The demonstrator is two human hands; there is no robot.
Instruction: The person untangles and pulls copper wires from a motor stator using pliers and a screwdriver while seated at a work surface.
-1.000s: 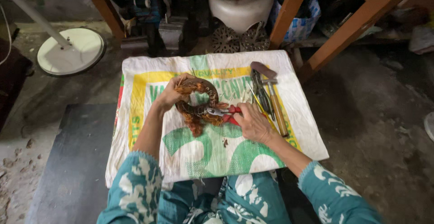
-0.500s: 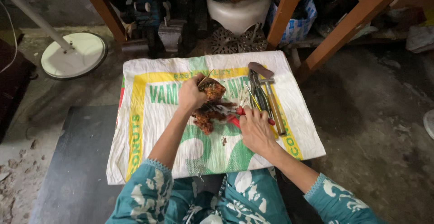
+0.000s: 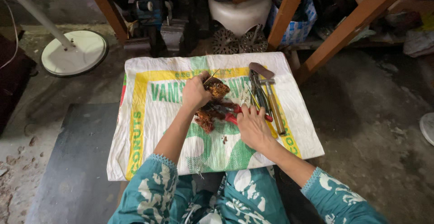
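On a printed woven sack [image 3: 149, 129] spread on the floor, the left hand [image 3: 195, 93] grips a rusty coil [image 3: 212, 104]; the right hand [image 3: 253, 127], fingers loosely curled, rests on red-handled pliers [image 3: 233, 115] just beside it.

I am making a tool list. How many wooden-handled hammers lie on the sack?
1. The hammer lies near the sack right edge, beside dark metal tools; others may hide under them.

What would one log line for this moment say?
left hand: grips rusty copper coil | right hand: on red-handled tool | woven sack under both
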